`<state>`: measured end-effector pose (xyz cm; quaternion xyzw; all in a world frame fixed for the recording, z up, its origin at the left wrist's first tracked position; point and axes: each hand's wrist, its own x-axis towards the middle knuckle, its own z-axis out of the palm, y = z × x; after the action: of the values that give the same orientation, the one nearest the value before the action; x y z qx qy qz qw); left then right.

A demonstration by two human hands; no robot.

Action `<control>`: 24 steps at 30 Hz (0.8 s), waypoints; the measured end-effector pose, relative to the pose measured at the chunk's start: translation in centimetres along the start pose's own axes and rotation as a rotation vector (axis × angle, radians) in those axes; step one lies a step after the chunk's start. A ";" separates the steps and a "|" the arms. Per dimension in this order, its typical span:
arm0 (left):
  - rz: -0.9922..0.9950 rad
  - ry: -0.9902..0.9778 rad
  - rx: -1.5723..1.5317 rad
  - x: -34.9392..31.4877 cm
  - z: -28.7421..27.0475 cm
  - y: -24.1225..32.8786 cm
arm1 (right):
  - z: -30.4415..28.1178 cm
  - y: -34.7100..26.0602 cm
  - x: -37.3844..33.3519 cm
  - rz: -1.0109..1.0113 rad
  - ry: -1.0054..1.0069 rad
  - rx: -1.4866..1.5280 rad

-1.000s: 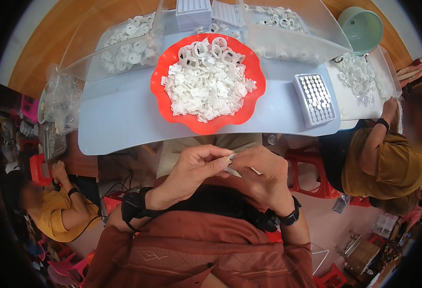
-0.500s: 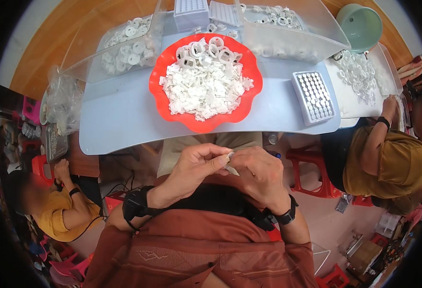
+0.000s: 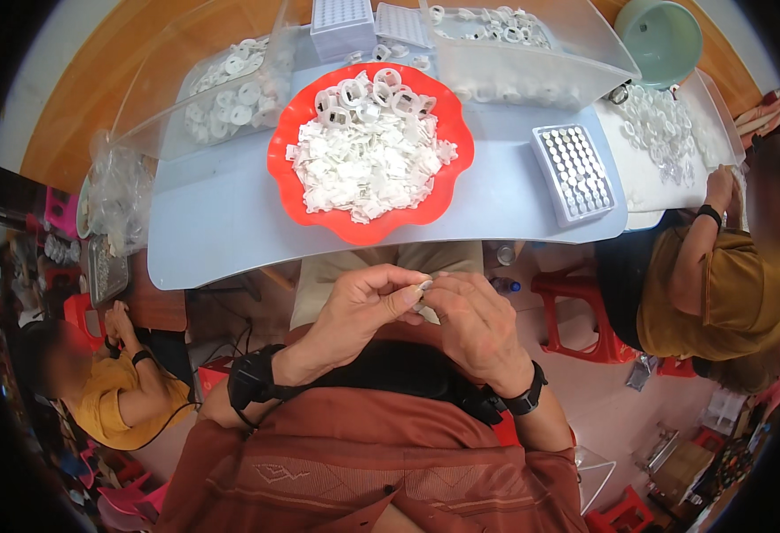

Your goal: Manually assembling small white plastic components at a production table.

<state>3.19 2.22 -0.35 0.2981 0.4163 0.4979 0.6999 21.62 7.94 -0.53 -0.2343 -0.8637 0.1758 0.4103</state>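
My left hand (image 3: 365, 304) is closed, pinching a small whitish part (image 3: 424, 286) between thumb and forefinger. Against its other side press the bent fingers of my right hand (image 3: 479, 322); fingertips hide most of the part. Both hands are over my lap, just off the table's near edge. Beyond them on the table stands a red wavy-rimmed bowl (image 3: 363, 233), heaped with small flat white plastic pieces (image 3: 368, 173). Clear-white ring-shaped parts (image 3: 354, 91) lie along the heap's far side.
On the blue-grey table (image 3: 203, 222), a white tray (image 3: 576, 173) of round silvery pieces sits right. Clear bins (image 3: 523, 75) of white parts, a stacked tray block (image 3: 344, 31) and a green bowl (image 3: 659, 43) stand farther back. Co-workers sit left (image 3: 123, 391) and right (image 3: 709, 284).
The view has shifted slightly, so the table things appear a little farther left. My right hand's fingers have turned a little around the small part; my left keeps its pinch.
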 end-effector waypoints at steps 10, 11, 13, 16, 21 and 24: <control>0.012 -0.046 0.047 0.1 -0.1 -1.0 | -0.6 0.2 -0.1 0.339 0.001 0.349; 0.007 -0.048 0.048 0.1 -0.1 -1.0 | -0.6 0.2 -0.2 0.357 -0.002 0.378; 0.007 -0.045 0.037 0.2 -0.1 -1.3 | -0.7 0.2 -0.2 0.364 -0.010 0.362; 0.005 -0.047 0.028 0.4 -0.1 -1.6 | -0.7 0.5 -0.5 0.388 -0.022 0.357; -0.007 -0.054 0.007 0.2 0.1 -1.8 | -0.8 0.7 -1.2 0.586 -0.051 0.584; -0.070 -0.027 -0.035 0.2 0.1 -1.6 | -0.8 1.3 -1.3 0.650 -0.081 0.724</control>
<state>4.03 1.88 -1.70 0.2777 0.4083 0.4763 0.7275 23.32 8.36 -1.54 -0.3270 -0.6445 0.5928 0.3553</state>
